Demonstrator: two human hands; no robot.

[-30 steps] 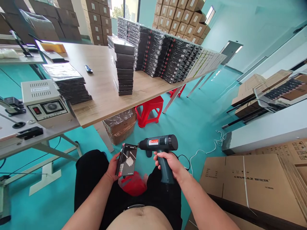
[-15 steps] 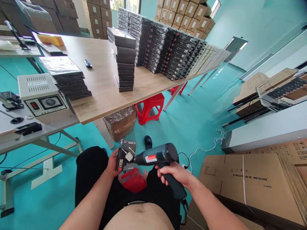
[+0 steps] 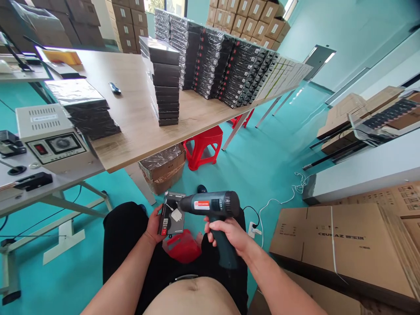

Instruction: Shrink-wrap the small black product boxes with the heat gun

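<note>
A seated person's left hand (image 3: 153, 225) pinches a small black retail box (image 3: 172, 214) by its edge, held above the lap. The right hand (image 3: 226, 232) is wrapped tight around a dark green heat gun (image 3: 210, 208) (red label, unreadable), nozzle almost touching the box. Beyond, stacked finished boxes (image 3: 164, 83) crowd the table (image 3: 138, 113). A carton (image 3: 337, 245) right of that grip reads "CEUMAZ".

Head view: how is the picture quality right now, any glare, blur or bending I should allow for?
Head view: sharp around the left hand, its small black box and the heat gun in the right hand; no motion blur. Bright, even daylight with soft shadows. Glare on the plastic-wrapped box stacks and the windows behind blow out. Wide-angle bending curves the wooden table edge and the walls.
</note>
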